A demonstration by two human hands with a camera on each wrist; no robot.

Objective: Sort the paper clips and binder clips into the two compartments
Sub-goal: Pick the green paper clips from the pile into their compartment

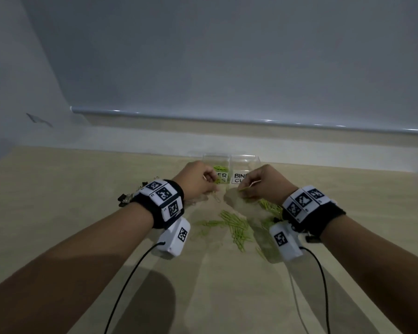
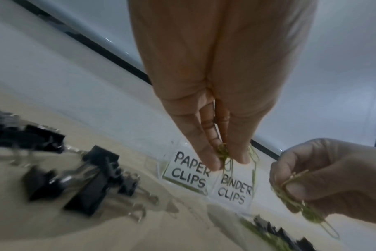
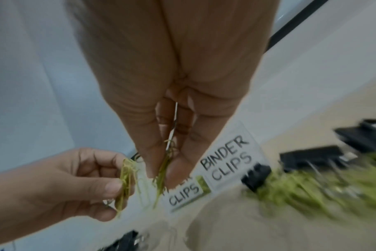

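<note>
Now I see green paper clips (image 1: 235,227) scattered low at centre of the head view on the bench (image 1: 58,189), with more pinched in both hands. My left hand (image 1: 198,179) grips a small bunch before the compartment labelled PAPER CLIPS (image 2: 190,171); my right hand (image 1: 263,183) pinches another bunch by the one labelled BINDER CLIPS (image 2: 234,190). Black binder clips (image 2: 92,183) lie at lower left of the left wrist view.

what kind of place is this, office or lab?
Probably an office-style desk set up for recording: a bare wooden tabletop against a plain wall, a labelled clear two-compartment box, loose green paper clips and black binder clips.
</note>
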